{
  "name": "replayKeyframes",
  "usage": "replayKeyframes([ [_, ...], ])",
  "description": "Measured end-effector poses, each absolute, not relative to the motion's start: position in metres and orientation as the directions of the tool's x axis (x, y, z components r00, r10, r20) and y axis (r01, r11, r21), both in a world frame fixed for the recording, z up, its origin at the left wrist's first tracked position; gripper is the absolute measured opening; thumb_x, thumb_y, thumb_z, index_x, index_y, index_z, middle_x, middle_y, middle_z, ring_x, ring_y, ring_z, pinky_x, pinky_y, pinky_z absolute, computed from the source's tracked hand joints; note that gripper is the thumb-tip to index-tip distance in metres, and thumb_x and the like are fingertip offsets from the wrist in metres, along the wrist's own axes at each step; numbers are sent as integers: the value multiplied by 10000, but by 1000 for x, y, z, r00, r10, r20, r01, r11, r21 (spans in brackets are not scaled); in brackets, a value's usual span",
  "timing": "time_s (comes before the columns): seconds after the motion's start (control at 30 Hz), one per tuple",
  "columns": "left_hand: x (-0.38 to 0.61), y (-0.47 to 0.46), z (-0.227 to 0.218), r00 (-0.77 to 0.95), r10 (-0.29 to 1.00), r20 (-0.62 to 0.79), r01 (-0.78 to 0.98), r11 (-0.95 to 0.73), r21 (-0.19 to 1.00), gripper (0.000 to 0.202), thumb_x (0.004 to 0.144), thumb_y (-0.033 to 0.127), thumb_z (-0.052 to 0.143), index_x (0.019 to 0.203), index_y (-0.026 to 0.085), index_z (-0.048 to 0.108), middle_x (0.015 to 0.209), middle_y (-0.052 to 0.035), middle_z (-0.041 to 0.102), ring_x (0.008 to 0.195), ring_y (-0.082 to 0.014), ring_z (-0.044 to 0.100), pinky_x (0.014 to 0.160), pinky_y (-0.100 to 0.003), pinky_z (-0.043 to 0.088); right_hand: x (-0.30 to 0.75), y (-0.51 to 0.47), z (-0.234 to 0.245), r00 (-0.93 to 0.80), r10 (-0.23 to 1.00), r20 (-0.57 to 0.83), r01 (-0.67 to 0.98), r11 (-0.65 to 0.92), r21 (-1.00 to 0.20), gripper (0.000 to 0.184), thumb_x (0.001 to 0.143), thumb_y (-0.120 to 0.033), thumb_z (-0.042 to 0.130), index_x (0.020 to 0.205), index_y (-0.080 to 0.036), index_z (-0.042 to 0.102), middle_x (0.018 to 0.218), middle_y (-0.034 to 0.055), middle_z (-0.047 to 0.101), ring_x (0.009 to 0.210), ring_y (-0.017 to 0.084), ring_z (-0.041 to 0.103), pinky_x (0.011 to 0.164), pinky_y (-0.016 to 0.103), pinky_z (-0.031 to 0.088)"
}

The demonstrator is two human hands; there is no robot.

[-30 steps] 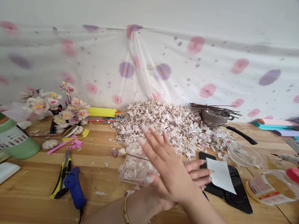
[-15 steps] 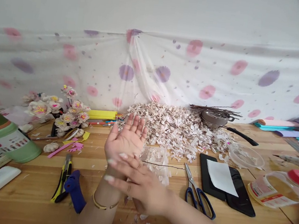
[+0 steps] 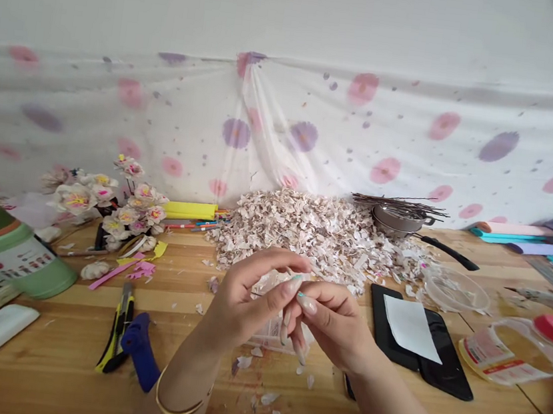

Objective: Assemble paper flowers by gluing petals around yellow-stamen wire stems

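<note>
two hands meet above a clear tray [image 3: 275, 336]: the left hand [image 3: 239, 306] and right hand [image 3: 335, 325] curl their fingers [image 3: 308, 303] closed, pinching a thin piece [image 3: 290, 273] between them, too small to tell what it is. petal scraps [image 3: 313, 238] heap just behind the tray; a blue glue gun [image 3: 138, 351] and yellow cutter [image 3: 116, 328] lie left.
</note>
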State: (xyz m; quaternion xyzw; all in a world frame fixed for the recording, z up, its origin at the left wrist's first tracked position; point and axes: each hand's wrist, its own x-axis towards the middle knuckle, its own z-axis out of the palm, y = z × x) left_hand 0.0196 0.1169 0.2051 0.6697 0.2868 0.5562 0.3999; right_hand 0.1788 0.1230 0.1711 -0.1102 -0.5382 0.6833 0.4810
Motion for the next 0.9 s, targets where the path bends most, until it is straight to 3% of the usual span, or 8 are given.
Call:
replayKeyframes([
  [0.07,21,114,207,308,816,489,-80,-490,868,181,894,303,644,971,259,801,1046,-72,748,990,-244,667,923,-362,515,180,119,174,-512,784,351,-543,21,-839,235,838,-382,718,740,-169,728,637,13,712,449,77,596,419,177,505],
  [0.23,27,109,205,428,794,432,-179,-394,901,244,934,346,583,987,274,810,1105,-79,747,673,-182,699,859,-419,574,186,111,179,-486,791,372,-517,83,-852,189,827,-370,734,755,-200,778,622,10,718,447,79,598,416,173,515],
  [0.4,30,105,204,440,754,488,-258,-414,873,243,941,365,572,1015,328,801,1165,-68,729,911,-242,705,799,-378,590,191,107,185,-433,788,438,-475,214,-854,177,868,-316,700,755,-219,794,633,14,732,475,78,622,456,172,526],
  [0.57,39,102,202,419,737,530,-325,-424,846,230,920,408,605,940,323,818,1002,-53,776,1131,-266,623,1025,-407,465,193,104,187,-429,761,486,-473,269,-839,199,866,-352,696,755,-219,792,635,13,733,474,93,624,458,190,535],
  [0.77,48,100,199,413,783,465,-390,-310,867,217,889,405,651,817,296,823,891,-49,775,1107,-261,631,1022,-406,474,194,103,188,-486,758,435,-430,226,-874,298,887,-388,662,697,-183,765,611,27,706,439,77,577,408,171,469],
  [0.83,47,101,199,359,775,520,-360,-399,843,222,918,345,622,825,279,813,890,-45,774,1059,-240,654,973,-389,505,193,103,189,-448,791,417,-379,254,-890,314,879,-387,672,671,-164,750,589,29,692,436,73,561,408,169,452],
  [0.9,43,102,199,258,726,638,-205,-604,770,214,940,241,588,876,251,792,917,-40,770,986,-203,669,910,-351,518,194,103,190,-361,830,426,-283,337,-898,317,873,-382,679,663,-151,733,565,22,673,442,71,553,417,165,435],
])
